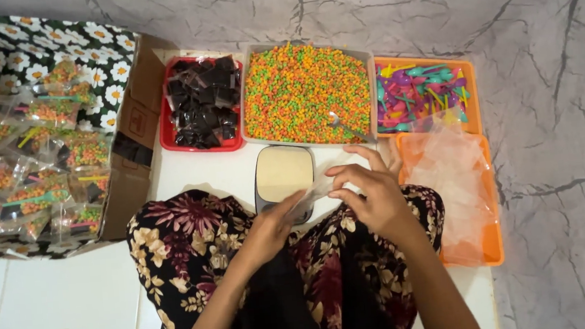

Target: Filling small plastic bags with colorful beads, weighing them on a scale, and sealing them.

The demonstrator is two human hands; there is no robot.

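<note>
Head view looks straight down on a white worktop [202, 171] set against a grey marble-patterned floor, with the person's lap in dark floral cloth below. Along the far edge stand a grey tray of small orange, green and yellow pellets [304, 90], a red tray of black sachets [201, 102] to its left, and an orange tray of coloured plastic spoons [422, 91] to its right; a second orange tray of clear bags [454, 179] lies nearer, beside the right wrist. A cardboard box of filled packets [34, 157] sits far left. Just ahead of the knees rests a small scale with a pale platform [283, 176]. Over its near right corner both hands share one clear, flat plastic bag [312, 191], its long axis slanting from lower left to upper right. The left hand [270, 229] pinches the lower end; the right hand [371, 193], fingers curled, nips the upper end, and is nearer the pellets.
</note>
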